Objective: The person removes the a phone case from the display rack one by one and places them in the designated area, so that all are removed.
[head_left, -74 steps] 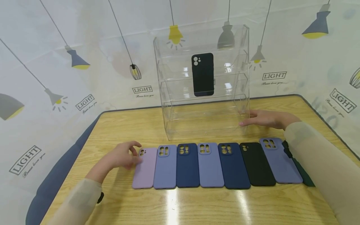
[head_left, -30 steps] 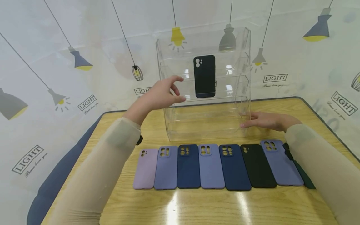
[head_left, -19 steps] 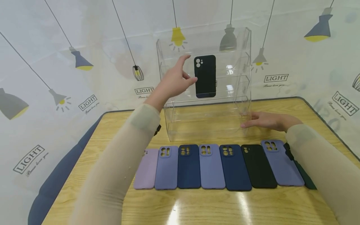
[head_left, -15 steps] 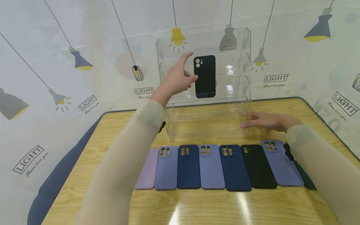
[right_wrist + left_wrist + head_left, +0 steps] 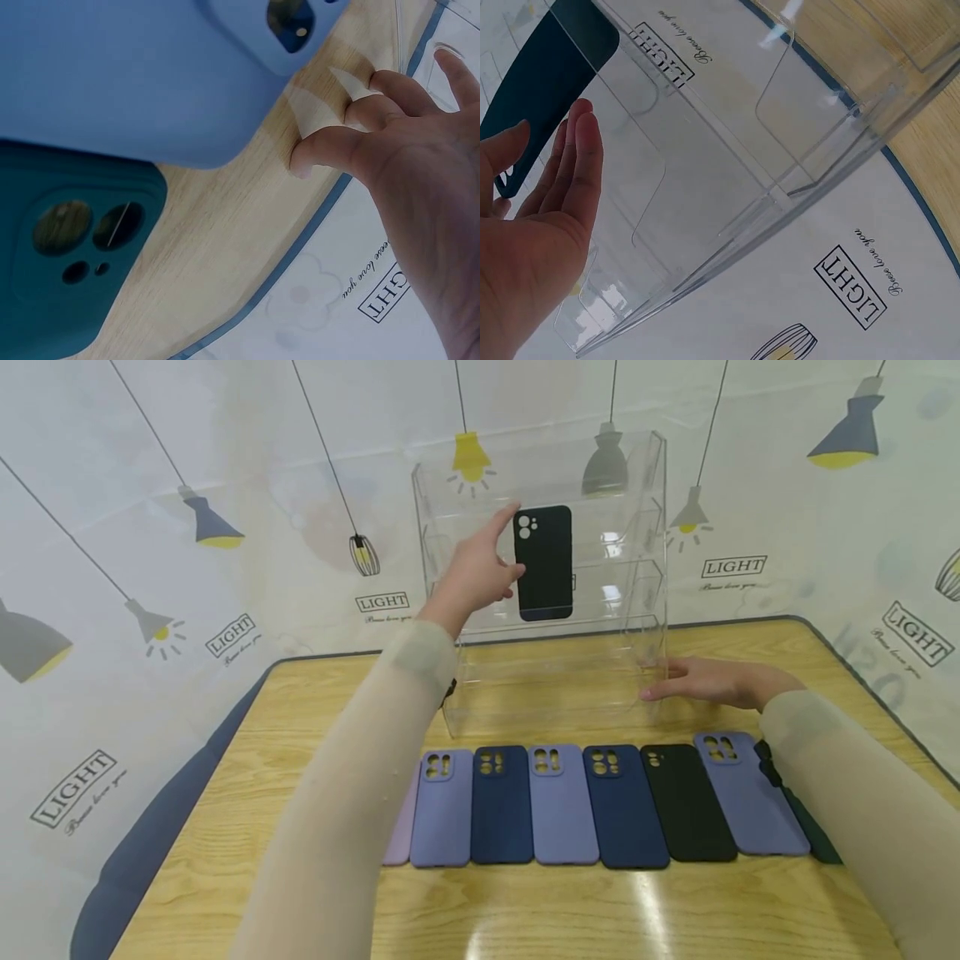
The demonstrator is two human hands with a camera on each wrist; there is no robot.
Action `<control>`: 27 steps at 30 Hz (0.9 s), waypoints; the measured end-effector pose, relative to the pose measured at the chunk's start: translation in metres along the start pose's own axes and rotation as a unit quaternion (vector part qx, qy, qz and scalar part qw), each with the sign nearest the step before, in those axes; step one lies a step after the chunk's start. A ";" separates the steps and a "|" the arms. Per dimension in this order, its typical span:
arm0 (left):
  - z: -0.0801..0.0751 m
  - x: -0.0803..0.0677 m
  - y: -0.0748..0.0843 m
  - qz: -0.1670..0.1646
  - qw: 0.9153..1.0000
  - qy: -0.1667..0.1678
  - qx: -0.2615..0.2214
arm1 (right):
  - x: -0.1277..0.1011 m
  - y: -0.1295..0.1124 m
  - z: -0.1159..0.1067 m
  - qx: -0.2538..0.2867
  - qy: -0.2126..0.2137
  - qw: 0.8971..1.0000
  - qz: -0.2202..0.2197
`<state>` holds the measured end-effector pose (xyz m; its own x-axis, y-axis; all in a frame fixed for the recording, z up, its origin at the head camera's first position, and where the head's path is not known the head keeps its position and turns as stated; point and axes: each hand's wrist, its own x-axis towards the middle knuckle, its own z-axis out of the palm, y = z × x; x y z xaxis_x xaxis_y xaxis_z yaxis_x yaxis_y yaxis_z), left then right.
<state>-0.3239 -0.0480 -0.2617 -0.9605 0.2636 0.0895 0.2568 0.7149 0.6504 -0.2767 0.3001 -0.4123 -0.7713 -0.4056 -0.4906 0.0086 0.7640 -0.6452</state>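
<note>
A clear acrylic tiered rack [image 5: 645, 477] stands at the back of the wooden table [image 5: 315, 710]. A black phone case [image 5: 543, 562] leans upright on its middle tier, also seen as a dark case [image 5: 544, 82] in the left wrist view. My left hand [image 5: 480, 568] is raised to the rack, fingers straight, its fingertips right by the case's left edge; it holds nothing. My right hand [image 5: 712, 680] lies flat on the table with its fingers against the rack's lower right corner. A row of several phone cases [image 5: 562, 802] lies along the front.
The row runs from a lilac case [image 5: 401, 831], partly hidden by my left sleeve, to a dark green case [image 5: 71, 247] at the right end under my right forearm. A printed lamp-pattern cloth [image 5: 150, 527] hangs behind the table.
My left hand left the lilac case at the row's left end, rose and reached to the black case in the rack. The right hand stayed put.
</note>
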 end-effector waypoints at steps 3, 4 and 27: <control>0.004 0.000 -0.002 0.003 1.000 0.006 -0.007 | 0.000 -0.001 0.000 0.002 0.000 1.000 0.001; 0.006 0.000 -0.002 0.005 1.000 0.009 -0.011 | -0.001 -0.001 0.000 0.003 -0.001 1.000 0.001; 0.027 -0.006 -0.016 0.083 0.985 0.083 -0.129 | 0.001 0.001 0.001 0.009 -0.005 1.000 0.005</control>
<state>-0.3193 -0.0434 -0.2931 -0.9176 0.2384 0.3180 0.3958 0.4763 0.7851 -0.2769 0.3005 -0.4138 -0.7643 -0.4033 -0.5032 0.0280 0.7588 -0.6507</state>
